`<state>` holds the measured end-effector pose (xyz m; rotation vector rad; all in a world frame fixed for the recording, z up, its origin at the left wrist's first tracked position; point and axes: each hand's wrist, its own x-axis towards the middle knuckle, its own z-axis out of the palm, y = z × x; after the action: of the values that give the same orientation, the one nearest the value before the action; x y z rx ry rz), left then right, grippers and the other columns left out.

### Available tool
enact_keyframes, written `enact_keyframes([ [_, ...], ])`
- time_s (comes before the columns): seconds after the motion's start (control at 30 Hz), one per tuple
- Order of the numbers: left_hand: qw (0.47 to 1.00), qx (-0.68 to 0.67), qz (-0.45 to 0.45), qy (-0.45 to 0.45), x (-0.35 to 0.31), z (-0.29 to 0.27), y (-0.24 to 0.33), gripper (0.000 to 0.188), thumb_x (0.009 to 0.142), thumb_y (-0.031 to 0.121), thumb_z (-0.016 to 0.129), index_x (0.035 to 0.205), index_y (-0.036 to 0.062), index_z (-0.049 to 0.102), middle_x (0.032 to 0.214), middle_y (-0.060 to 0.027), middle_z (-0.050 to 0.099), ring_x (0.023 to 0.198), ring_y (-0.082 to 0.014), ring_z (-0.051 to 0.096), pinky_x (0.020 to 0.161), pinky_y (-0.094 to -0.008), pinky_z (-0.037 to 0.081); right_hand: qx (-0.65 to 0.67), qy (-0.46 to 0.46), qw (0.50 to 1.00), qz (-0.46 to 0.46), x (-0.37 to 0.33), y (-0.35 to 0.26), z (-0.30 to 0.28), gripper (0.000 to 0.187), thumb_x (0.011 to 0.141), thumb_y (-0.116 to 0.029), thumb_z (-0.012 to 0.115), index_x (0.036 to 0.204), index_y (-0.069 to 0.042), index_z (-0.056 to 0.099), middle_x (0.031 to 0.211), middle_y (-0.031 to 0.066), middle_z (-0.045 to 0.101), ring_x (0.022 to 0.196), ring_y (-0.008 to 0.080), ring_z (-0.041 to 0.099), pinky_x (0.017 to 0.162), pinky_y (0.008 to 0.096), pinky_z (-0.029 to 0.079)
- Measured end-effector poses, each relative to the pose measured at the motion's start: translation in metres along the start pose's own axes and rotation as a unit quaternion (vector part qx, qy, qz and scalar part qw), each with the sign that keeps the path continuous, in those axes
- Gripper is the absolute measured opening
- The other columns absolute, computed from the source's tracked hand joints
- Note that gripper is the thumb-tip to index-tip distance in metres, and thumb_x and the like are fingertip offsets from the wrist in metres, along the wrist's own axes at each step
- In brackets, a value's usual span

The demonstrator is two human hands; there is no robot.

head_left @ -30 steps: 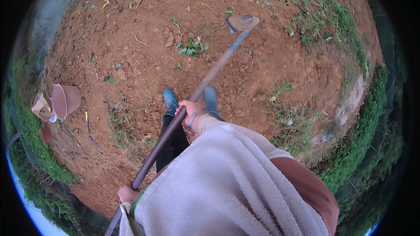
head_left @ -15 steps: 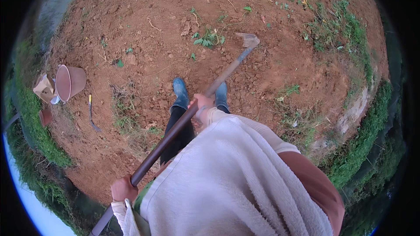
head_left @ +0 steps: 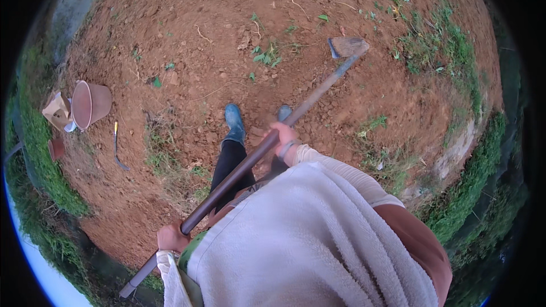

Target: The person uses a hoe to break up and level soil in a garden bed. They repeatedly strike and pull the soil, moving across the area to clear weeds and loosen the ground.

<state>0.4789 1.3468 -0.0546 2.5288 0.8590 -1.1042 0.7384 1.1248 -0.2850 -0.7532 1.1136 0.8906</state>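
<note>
A long-handled hoe (head_left: 242, 171) slants across in front of my body, its dark handle running from lower left to upper right. Near the handle's rear end, my left hand (head_left: 173, 237) is wrapped round it. Farther up, about mid-shaft, my right hand (head_left: 284, 136) grips the same handle, with a band round its wrist. The broad, soil-stained hoe blade (head_left: 347, 47) is ahead and to the right, over the brown soil; whether it touches the ground I cannot tell. Part of the handle crosses in front of my legs.
My blue boots (head_left: 234, 120) stand on loose soil. Leafy cuttings (head_left: 267, 55) lie ahead. To the left are a reddish bucket (head_left: 101, 104), a paper bag (head_left: 57, 111) and a yellow-handled sickle (head_left: 116, 143). Grass (head_left: 449, 40) grows on the right; a white towel (head_left: 301, 239) covers my front.
The hoe blade has swung to the right and turned, showing more of its face. Both my hands have shifted right with the handle, still gripping it.
</note>
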Motion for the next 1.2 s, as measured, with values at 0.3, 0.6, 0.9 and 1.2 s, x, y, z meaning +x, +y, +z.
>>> enact_keyframes([
  [0.3, 0.995, -0.046, 0.037, -0.078, 0.032, 0.018, 0.049, 0.038, 0.064, 0.046, 0.059, 0.072, 0.0087, 0.058, 0.06, -0.0171, 0.056, 0.058, -0.0337, 0.057, 0.054, -0.0427, 0.044, -0.081, 0.101, 0.987, -0.096, 0.063, -0.068, -0.018, 0.014, 0.074, -0.009, 0.057, 0.075, -0.004, 0.044, 0.059, 0.0068, 0.044, 0.049, 0.0199, 0.047, 0.045, 0.0383, 0.044],
  [0.6, 0.996, -0.024, -0.031, -0.086, -0.022, 0.029, -0.002, 0.036, 0.062, 0.044, 0.06, 0.072, 0.0097, 0.06, 0.061, -0.0149, 0.057, 0.06, -0.0318, 0.057, 0.055, -0.0412, 0.045, -0.064, 0.082, 0.994, -0.015, 0.036, 0.013, -0.028, 0.01, 0.07, -0.006, 0.056, 0.069, -0.003, 0.046, 0.055, 0.0077, 0.044, 0.049, 0.0226, 0.046, 0.049, 0.0406, 0.044],
  [0.9, 0.994, -0.068, 0.036, -0.08, 0.02, 0.029, 0.039, 0.032, 0.065, 0.04, 0.058, 0.073, 0.0084, 0.058, 0.059, -0.0157, 0.056, 0.059, -0.0334, 0.057, 0.055, -0.0423, 0.044, -0.071, 0.04, 0.991, -0.106, 0.039, -0.087, -0.005, 0.012, 0.072, -0.009, 0.056, 0.069, -0.006, 0.045, 0.056, 0.0069, 0.044, 0.05, 0.0203, 0.047, 0.049, 0.0387, 0.045],
  [1.2, 0.989, 0.019, -0.124, -0.081, -0.068, -0.042, -0.059, 0.023, 0.046, 0.023, 0.065, 0.065, 0.01, 0.062, 0.059, -0.0133, 0.057, 0.059, -0.0301, 0.057, 0.057, -0.038, 0.047, -0.032, 0.009, 0.991, 0.129, 0.013, 0.09, 0.02, 0.017, 0.071, -0.004, 0.06, 0.08, -0.002, 0.046, 0.068, 0.01, 0.05, 0.06, 0.0255, 0.054, 0.056, 0.0411, 0.049],
])
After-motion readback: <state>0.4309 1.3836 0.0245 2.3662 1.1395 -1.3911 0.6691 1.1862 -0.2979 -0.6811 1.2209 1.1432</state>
